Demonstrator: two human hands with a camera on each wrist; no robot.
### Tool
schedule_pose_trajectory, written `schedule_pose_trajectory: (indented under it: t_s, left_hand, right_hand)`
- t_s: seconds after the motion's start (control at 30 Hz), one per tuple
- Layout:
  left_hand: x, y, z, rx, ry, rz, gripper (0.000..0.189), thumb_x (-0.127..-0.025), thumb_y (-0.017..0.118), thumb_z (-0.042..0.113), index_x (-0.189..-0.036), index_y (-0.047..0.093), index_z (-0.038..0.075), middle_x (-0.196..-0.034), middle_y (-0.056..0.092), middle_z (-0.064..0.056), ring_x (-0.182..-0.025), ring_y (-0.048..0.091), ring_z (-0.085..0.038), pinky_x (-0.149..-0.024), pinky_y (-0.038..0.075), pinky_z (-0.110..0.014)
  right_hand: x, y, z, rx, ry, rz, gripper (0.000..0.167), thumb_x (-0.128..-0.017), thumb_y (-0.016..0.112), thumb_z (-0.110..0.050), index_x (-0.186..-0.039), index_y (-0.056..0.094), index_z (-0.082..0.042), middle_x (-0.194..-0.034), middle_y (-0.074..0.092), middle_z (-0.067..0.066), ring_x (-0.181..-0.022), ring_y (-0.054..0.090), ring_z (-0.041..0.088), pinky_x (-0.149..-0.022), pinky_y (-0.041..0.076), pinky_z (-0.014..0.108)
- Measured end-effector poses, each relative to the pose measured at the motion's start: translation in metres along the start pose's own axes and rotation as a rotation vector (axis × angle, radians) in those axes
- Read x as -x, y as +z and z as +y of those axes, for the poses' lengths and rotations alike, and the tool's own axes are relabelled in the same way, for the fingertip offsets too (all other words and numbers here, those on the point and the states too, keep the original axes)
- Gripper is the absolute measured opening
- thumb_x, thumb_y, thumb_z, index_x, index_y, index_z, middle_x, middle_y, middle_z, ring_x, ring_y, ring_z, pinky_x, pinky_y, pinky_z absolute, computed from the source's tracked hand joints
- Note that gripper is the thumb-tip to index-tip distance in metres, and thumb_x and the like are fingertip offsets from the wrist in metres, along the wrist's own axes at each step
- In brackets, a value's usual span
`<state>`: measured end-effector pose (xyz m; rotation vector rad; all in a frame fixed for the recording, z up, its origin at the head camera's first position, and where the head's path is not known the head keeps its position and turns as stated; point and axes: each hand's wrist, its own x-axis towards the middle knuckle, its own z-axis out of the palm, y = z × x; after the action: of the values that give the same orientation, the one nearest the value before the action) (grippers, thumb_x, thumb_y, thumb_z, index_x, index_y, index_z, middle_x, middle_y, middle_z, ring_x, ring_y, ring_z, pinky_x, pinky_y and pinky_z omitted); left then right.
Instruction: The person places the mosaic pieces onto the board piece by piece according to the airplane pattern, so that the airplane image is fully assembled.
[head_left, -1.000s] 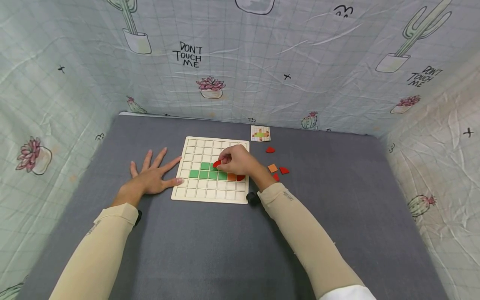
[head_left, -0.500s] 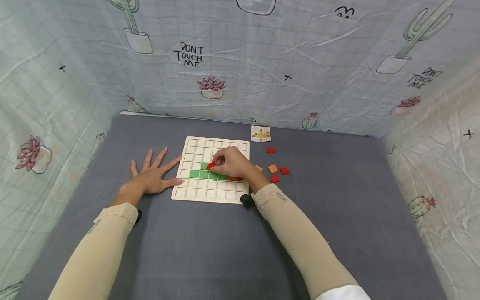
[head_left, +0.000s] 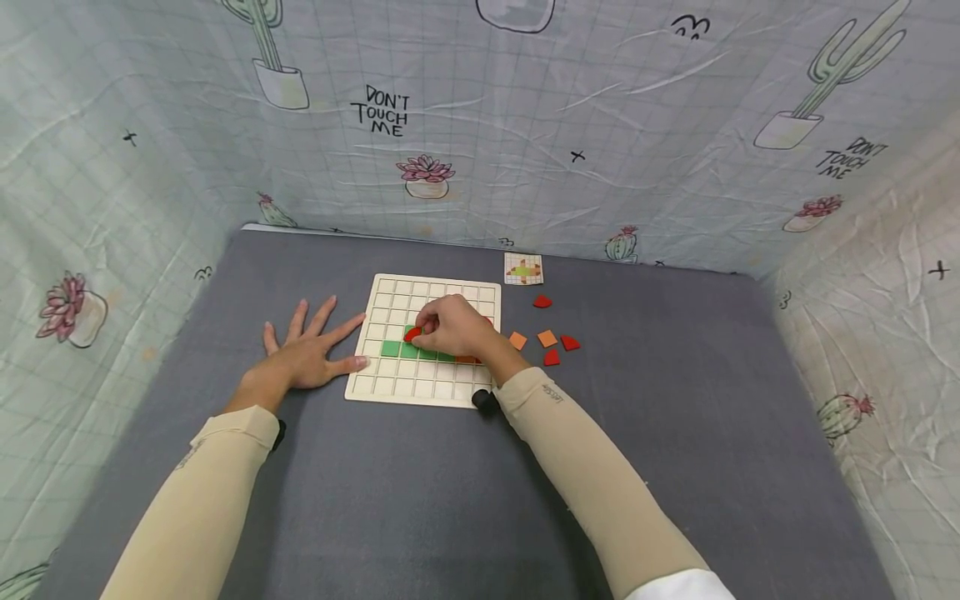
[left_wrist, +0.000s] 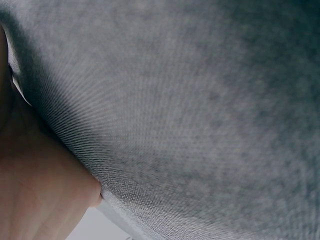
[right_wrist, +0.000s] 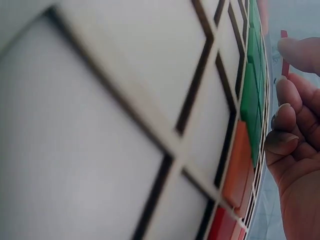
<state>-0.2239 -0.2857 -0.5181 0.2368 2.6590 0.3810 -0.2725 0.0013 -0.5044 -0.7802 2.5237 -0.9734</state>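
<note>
A pale wooden grid board (head_left: 397, 387) lies on the grey table. Green square tiles (head_left: 390, 348) fill part of its middle rows. My right hand (head_left: 453, 323) is over the board and pinches a red rounded tile (head_left: 412, 334) between thumb and fingertips, above the green tiles. In the right wrist view the red tile (right_wrist: 285, 65) appears edge-on between the fingertips, and an orange tile (right_wrist: 236, 172) sits in the grid. My left hand (head_left: 300, 354) rests on the table with fingers spread, its thumb and index fingertip at the board's left edge.
Right of the board lie two orange square tiles (head_left: 547, 338) and several loose red tiles (head_left: 570, 342). A small pattern card (head_left: 523, 269) is at the board's back right corner. Behind the table hangs a cactus-print cloth (head_left: 495, 117).
My right hand has moved left across the board with the red tile, from near the right green tiles toward the upper left green one. The left hand stays in place.
</note>
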Motion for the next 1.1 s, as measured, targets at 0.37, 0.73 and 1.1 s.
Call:
schedule_pose_trajectory:
  t_s: [0.37, 0.73, 1.1]
  left_hand:
    - [-0.007, 0.01, -0.008, 0.043, 0.004, 0.037, 0.101, -0.082, 0.04, 0.097, -0.166, 0.013, 0.046, -0.178, -0.014, -0.006, -0.16, -0.025, -0.046, -0.109, -0.025, -0.083]
    - [-0.005, 0.01, -0.01, 0.051, 0.009, 0.039, 0.103, -0.081, 0.039, 0.099, -0.166, 0.012, 0.048, -0.178, -0.015, -0.006, -0.159, -0.026, -0.047, -0.107, -0.026, -0.084]
    - [-0.006, 0.009, -0.009, 0.046, 0.009, 0.037, 0.102, -0.08, 0.039, 0.099, -0.165, 0.011, 0.049, -0.178, -0.015, -0.005, -0.159, -0.026, -0.046, -0.107, -0.026, -0.084]
  right_hand:
    - [-0.012, 0.003, -0.005, 0.031, -0.025, 0.017, 0.017, -0.092, 0.08, -0.023, -0.101, 0.078, -0.009, -0.09, 0.073, 0.0, -0.08, 0.061, 0.011, -0.074, 0.049, 0.021]
    - [-0.024, 0.011, -0.015, 0.067, -0.013, 0.001, 0.018, -0.092, 0.081, -0.024, -0.101, 0.078, -0.009, -0.086, 0.071, -0.001, -0.078, 0.059, 0.01, -0.071, 0.048, 0.019]
    - [-0.028, 0.019, -0.02, 0.154, 0.007, 0.015, 0.017, -0.093, 0.081, -0.026, -0.1, 0.077, -0.011, -0.081, 0.066, -0.003, -0.075, 0.056, 0.01, -0.071, 0.045, 0.02]
